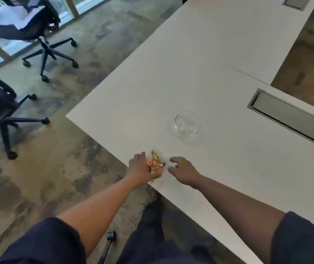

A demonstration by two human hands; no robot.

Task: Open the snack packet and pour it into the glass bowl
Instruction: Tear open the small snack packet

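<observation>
Orange-gold snack packet seemingly gripped by left fingers; right fingers spread, just beside.

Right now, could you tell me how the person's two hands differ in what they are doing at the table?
The left hand is closed around the snack packet near the table edge; the right hand is open and holds nothing. The left hand touches the packet; the right hand sits just beside it, fingers spread toward it. Both reach over the table, nearer than the empty glass bowl.
</observation>
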